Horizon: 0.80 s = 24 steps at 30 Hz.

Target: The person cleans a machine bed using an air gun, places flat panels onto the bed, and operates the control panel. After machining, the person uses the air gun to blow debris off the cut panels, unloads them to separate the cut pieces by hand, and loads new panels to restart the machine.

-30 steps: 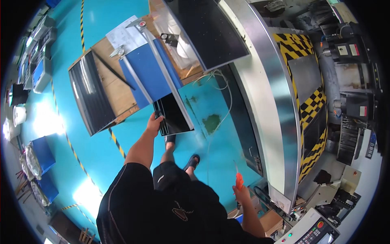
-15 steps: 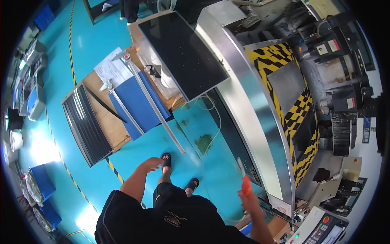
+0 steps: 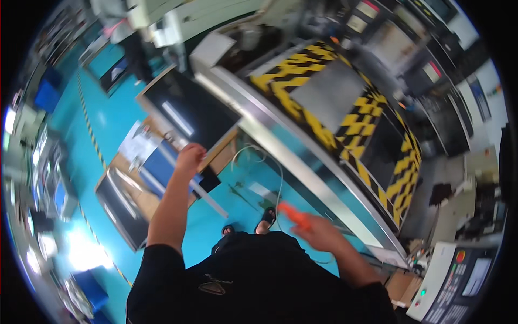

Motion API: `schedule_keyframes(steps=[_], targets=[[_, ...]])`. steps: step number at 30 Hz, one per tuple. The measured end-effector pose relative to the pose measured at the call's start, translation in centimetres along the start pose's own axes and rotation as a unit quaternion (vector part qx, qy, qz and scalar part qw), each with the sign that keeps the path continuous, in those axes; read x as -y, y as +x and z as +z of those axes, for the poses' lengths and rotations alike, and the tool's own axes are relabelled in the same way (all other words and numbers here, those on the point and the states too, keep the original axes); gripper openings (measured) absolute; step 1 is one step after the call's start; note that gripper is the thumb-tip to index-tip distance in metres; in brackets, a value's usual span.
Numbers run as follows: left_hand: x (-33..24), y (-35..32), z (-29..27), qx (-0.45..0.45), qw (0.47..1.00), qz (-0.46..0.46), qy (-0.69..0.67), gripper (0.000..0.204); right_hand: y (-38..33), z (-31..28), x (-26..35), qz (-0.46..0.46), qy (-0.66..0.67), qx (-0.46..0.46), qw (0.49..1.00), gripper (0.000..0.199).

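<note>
The left hand point(image 3: 190, 156) is raised in front of the person, fingers point(image 3: 195, 150) curled onto the lower edge of a large dark panel point(image 3: 189, 110). The panel is flat, rectangular, glossy black, with a thin light border, and it reflects a bright streak. It lies tilted above a wooden pallet point(image 3: 141, 198) on the teal floor point(image 3: 102, 129), extending up and left from the fingers toward the steel edge of a machine point(image 3: 302, 162) marked with yellow-and-black hazard stripes.

The right hand point(image 3: 318, 232) is lower, near the body, blurred by motion, clenched around a slim orange tool point(image 3: 294, 214) that projects up and left from the fist. A second dark panel point(image 3: 121, 213) rests at the pallet's left side.
</note>
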State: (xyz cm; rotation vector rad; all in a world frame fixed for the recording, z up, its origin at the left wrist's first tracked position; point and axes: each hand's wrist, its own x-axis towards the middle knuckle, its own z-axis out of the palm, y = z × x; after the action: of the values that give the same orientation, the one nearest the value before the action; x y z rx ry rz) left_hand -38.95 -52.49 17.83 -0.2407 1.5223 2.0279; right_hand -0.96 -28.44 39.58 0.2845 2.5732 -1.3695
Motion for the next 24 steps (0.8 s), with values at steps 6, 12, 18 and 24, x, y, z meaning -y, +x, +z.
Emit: schedule_keyframes(steps=[6, 12, 18, 24], targets=[[-0.4, 1.5, 4.4, -0.044, 0.997, -0.022, 0.06, 0.026, 1.1, -3.5, -4.6, 0.122, -0.037, 0.082, 0.988, 0.05], [0.5, 4.5, 6.8, -0.018, 0.973, 0.047, 0.226, 0.03, 3.5, -12.0, -9.3, 0.159, 0.02, -0.059, 0.985, 0.048], [0.5, 8.8, 10.1, 0.099, 0.908, 0.134, 0.383, 0.026, 12.5, -19.1, -14.9, 0.181, -0.184, -0.156, 0.953, 0.043], [0.7, 7.8, 15.2, 0.289, 0.857, -0.053, 0.424, 0.028, 26.0, -25.9, -22.6, 0.248, 0.235, -0.369, 0.864, 0.044]])
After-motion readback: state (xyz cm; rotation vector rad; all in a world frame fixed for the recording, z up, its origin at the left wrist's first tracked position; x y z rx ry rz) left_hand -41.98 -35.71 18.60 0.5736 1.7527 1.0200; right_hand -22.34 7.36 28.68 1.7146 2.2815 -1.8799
